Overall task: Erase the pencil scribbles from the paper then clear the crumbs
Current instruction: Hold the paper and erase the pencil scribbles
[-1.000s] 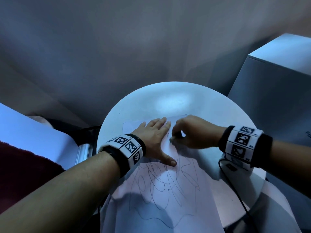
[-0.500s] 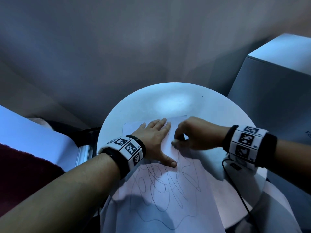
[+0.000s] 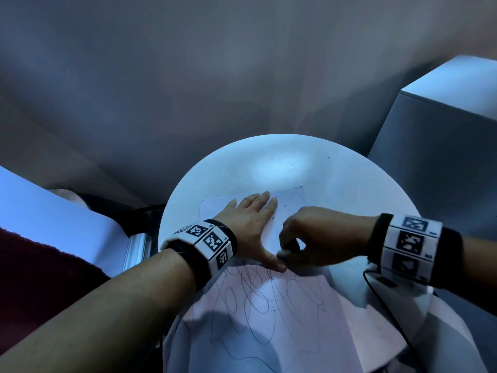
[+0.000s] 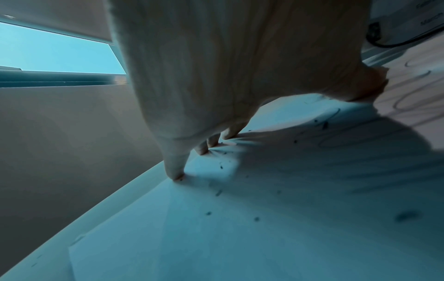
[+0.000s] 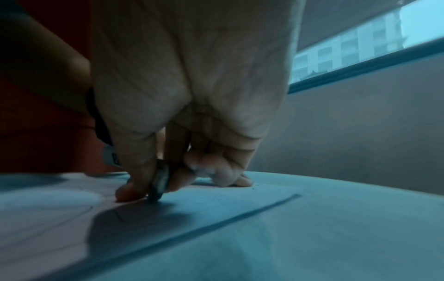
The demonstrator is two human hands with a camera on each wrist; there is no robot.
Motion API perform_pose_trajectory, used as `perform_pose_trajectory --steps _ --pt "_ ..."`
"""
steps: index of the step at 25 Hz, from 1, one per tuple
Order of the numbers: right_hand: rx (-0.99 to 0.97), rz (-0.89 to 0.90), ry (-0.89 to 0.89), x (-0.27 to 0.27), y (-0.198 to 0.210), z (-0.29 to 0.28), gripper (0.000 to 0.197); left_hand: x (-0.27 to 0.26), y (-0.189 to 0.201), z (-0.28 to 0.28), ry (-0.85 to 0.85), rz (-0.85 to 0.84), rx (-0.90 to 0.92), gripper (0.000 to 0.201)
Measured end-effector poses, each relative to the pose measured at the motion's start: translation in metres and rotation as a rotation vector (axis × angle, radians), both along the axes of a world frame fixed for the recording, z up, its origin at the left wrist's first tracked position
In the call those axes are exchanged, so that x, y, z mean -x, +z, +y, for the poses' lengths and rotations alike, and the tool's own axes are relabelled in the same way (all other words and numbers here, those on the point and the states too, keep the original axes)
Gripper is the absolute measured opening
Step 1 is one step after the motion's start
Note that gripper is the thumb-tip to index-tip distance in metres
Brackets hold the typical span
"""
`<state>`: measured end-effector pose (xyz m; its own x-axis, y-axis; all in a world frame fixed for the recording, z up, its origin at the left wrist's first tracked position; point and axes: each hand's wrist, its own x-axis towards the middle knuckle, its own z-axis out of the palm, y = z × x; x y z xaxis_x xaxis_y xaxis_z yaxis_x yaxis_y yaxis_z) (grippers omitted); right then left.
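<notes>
Head view: your left hand [image 3: 250,224] lies flat, fingers straight, pressing the paper [image 3: 269,313] on the round table [image 3: 242,162]; your right hand [image 3: 317,238] pinches a small eraser [image 3: 283,254] at the left thumb tip, pencil scribbles [image 3: 269,297] just nearer you. Left wrist view: fingertips [image 4: 176,174] pin the sheet's far edge, crumbs [image 4: 220,167] scattered beside them. Right wrist view: thumb and forefinger clamp the eraser [image 5: 159,183] edge-down on paper; bare tabletop lies beyond the paper's edge.
</notes>
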<state>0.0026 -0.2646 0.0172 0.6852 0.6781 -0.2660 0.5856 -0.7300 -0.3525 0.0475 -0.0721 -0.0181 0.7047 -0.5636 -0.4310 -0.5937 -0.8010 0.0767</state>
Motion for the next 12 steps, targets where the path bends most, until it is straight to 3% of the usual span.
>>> perform_pose_trajectory --steps 6,10,12 --pt "-0.092 -0.178 -0.271 -0.056 -0.002 -0.014 0.031 0.002 0.002 0.0 0.002 -0.015 0.004 0.139" --pt "0.001 -0.071 -0.089 -0.016 -0.004 -0.002 0.032 0.001 0.001 0.0 0.009 -0.004 0.004 0.14" --pt "-0.054 0.0 -0.111 -0.017 0.0 -0.004 0.028 0.002 0.002 0.0 0.021 -0.004 0.023 0.14"
